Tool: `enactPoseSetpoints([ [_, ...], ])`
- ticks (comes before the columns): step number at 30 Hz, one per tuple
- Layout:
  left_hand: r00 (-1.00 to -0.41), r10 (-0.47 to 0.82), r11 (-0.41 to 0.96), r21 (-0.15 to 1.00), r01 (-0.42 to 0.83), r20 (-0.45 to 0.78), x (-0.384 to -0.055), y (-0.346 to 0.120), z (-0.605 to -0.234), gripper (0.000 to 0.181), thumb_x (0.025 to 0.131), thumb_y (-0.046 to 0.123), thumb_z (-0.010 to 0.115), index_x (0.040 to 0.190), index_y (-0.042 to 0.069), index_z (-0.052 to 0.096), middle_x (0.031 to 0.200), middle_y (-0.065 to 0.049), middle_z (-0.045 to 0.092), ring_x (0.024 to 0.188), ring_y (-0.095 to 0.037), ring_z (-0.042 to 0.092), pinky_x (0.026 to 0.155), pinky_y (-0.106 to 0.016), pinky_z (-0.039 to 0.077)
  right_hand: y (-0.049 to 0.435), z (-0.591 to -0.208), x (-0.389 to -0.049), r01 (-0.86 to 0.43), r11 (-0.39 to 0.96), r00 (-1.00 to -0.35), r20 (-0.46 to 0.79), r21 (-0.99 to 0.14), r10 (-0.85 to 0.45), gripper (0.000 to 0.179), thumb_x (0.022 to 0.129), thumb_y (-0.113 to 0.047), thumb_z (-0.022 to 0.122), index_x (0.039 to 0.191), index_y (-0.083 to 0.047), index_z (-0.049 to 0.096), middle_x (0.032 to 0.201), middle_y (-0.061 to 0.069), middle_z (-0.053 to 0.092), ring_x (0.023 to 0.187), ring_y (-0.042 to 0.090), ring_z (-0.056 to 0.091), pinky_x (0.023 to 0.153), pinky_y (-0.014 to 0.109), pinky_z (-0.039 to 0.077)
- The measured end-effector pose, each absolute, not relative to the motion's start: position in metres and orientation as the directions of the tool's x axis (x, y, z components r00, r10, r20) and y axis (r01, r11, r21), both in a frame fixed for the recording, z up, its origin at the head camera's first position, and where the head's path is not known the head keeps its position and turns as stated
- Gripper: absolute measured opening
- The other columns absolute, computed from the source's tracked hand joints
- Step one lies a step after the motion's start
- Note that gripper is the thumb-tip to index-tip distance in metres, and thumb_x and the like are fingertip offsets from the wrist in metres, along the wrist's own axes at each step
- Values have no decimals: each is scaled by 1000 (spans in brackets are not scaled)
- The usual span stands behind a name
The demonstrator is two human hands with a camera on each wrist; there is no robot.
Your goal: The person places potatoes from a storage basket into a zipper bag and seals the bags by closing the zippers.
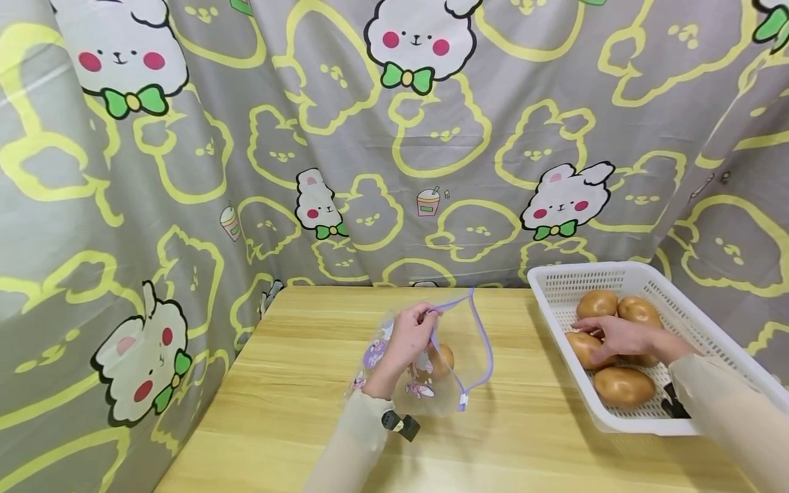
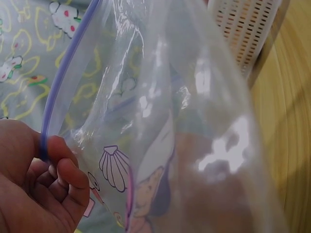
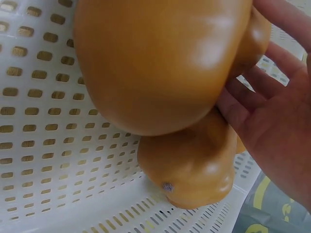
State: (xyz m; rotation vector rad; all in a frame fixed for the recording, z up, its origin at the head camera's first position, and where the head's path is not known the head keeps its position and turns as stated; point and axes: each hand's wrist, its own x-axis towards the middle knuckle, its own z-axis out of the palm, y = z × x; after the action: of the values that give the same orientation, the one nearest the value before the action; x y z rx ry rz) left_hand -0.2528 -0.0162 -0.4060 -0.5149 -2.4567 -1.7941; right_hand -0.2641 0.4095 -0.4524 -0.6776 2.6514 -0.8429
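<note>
In the head view my left hand (image 1: 411, 337) pinches the purple zip edge of a clear zip bag (image 1: 477, 342) near its mouth. The bag has cartoon prints and a white slider (image 1: 464, 400), and a brown potato (image 1: 445, 357) shows through its plastic. The left wrist view shows the thumb and index finger on the purple strip (image 2: 57, 92). Over the white basket (image 1: 557, 335), my right hand (image 1: 622, 337) grips a glossy brown potato (image 1: 581, 348), thumb on the near side and fingers over the far side. In the right wrist view a large potato (image 3: 155, 63) partly hides the fingers.
Other potatoes lie in the basket, one at the front (image 1: 624, 387) and two at the back. A black object (image 1: 674, 402) shows beneath the right wrist. The wooden table (image 1: 283, 411) ends at a patterned curtain (image 1: 370, 137). A small black device (image 1: 401, 424) sits on the left wrist.
</note>
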Motion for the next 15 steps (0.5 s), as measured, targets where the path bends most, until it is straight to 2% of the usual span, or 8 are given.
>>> enactPoseSetpoints([
  [7, -944, 234, 286, 912, 295, 232, -253, -17, -406, 19, 97, 13, 51, 99, 6, 69, 57, 1, 49, 40, -9, 45, 38, -19, 35, 410, -457, -262, -296, 754, -873, -156, -586, -463, 83, 69, -25, 81, 133, 10, 43, 119, 20, 57, 97, 22, 54, 80, 29, 44],
  [15, -943, 240, 280, 914, 295, 231, -252, -17, -406, 19, 98, 14, 51, 98, 7, 68, 58, 0, 48, 41, -9, 44, 39, -20, 35, 417, -457, -262, -320, 747, -880, -109, -583, -463, 79, 70, -30, 81, 132, 4, 46, 119, 16, 57, 95, 14, 54, 79, 24, 43],
])
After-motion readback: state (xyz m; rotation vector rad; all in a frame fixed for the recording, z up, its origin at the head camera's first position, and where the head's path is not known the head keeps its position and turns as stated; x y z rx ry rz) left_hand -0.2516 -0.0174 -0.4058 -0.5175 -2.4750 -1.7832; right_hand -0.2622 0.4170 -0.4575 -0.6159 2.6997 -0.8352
